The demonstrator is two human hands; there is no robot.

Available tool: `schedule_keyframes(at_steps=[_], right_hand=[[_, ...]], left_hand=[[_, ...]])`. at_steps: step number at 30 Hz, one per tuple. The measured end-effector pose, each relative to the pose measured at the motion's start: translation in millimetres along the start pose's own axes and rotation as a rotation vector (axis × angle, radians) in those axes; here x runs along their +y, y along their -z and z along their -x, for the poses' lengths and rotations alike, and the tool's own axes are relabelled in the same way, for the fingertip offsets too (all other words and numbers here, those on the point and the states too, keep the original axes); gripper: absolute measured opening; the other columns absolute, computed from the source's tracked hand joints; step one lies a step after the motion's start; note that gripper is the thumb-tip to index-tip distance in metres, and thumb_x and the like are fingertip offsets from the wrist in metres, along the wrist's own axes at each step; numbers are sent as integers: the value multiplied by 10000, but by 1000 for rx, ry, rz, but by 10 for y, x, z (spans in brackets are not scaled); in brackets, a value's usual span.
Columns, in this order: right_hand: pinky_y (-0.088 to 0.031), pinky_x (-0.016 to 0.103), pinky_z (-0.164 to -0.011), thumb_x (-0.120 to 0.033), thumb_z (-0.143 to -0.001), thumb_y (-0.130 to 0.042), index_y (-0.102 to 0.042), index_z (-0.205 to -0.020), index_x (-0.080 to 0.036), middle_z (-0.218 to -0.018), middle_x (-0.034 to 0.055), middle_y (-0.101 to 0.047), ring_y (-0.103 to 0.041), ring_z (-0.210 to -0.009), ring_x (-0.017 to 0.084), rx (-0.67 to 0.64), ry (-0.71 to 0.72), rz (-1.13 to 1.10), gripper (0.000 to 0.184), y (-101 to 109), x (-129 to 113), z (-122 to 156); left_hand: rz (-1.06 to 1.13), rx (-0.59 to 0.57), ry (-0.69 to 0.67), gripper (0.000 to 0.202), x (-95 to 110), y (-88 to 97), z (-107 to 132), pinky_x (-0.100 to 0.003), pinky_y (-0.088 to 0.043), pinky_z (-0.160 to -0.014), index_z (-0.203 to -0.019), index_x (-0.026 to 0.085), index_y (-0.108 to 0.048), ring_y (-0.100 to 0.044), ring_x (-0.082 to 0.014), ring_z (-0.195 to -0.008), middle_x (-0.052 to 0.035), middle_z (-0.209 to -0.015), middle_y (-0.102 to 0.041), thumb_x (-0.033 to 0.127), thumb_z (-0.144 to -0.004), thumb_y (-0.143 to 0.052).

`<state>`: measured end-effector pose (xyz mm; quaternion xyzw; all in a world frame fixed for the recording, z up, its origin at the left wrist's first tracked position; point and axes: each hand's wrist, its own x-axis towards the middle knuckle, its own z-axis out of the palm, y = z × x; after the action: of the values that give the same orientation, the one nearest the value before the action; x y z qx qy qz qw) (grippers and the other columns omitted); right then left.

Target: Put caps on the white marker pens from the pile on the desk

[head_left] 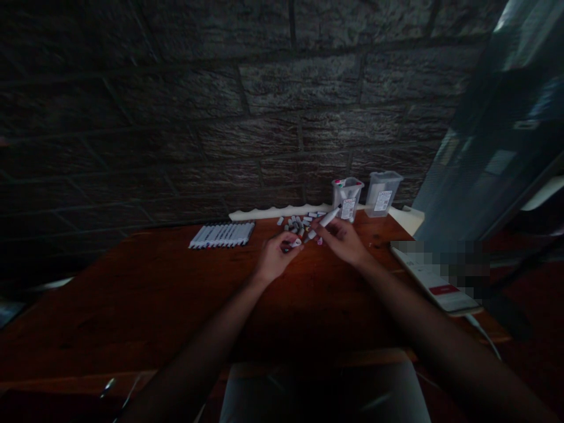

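Observation:
My right hand [341,238] grips a white marker [329,217], slanted with its dark end up to the right. The marker's lower end points toward my left hand [279,255], whose fingers are closed around a small white marker cap [296,242]. A narrow gap seems to lie between the two, though the dim light blurs it. Just behind my hands, a loose heap of marker caps [296,223] in white, grey and other colours lies on the wooden table. To the left, several white markers [222,234] lie side by side in a neat row.
Against the stone wall [264,129] stand a clear plastic container [348,197] with colourful things inside and a second clear container [383,194]. A white wavy-edged strip [277,211] runs along the back of the wooden table [145,294]. A tablet-like device [434,282] with a cable lies right.

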<state>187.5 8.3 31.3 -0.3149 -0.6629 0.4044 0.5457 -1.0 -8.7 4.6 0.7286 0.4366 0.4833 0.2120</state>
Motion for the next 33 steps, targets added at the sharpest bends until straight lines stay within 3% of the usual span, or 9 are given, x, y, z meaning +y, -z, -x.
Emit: schedule_keyframes(at_steps=[9,16,23,28,33], right_hand=[[-443,250,-467,-595,-727,-673,-614,-715,-201,-609,4,-614,-557,-537,121,29,-193,-110,399,-13,22,-24],[-469,260,-500,-601,-730,-672,-643,-837,-197,-757,60,-693,-625,-602,144,50,-374,-295,419,-3,83,-42],[-470,253,-502,-596,-697,-702,-609,-795,-207,-839,56,-700,-654,-703,174,139,-332,-337,412,30,42,-62],[-487,270,-523,-565,-724,-688,-644,-919,-232,-878,36,-693,-656,-757,181,74,-190,-235,389,1,20,-34],[-476,250,-503,-529,-752,-677,-668,-931,-234,-864,18,-678,-610,-706,139,2,-60,-164,345,-35,46,-6]], left_hand=[[-9,14,-3,93,-42,0,-6,-286,-562,-722,-851,188,-630,-660,-150,-787,-30,-869,-700,246,-782,-655],[-32,8,-13,114,-18,3,3,-288,-568,-731,-864,193,-637,-663,-148,-790,-28,-881,-707,269,-786,-671],[-28,3,-21,131,-59,-8,4,-293,-566,-744,-874,191,-641,-665,-148,-789,-29,-878,-706,289,-793,-674],[-51,-9,-14,124,-23,3,7,-289,-567,-733,-865,193,-636,-665,-147,-773,-25,-867,-705,285,-791,-676],[-65,-13,-4,131,14,11,6,-273,-564,-716,-853,183,-631,-664,-144,-757,-24,-852,-701,287,-789,-678]])
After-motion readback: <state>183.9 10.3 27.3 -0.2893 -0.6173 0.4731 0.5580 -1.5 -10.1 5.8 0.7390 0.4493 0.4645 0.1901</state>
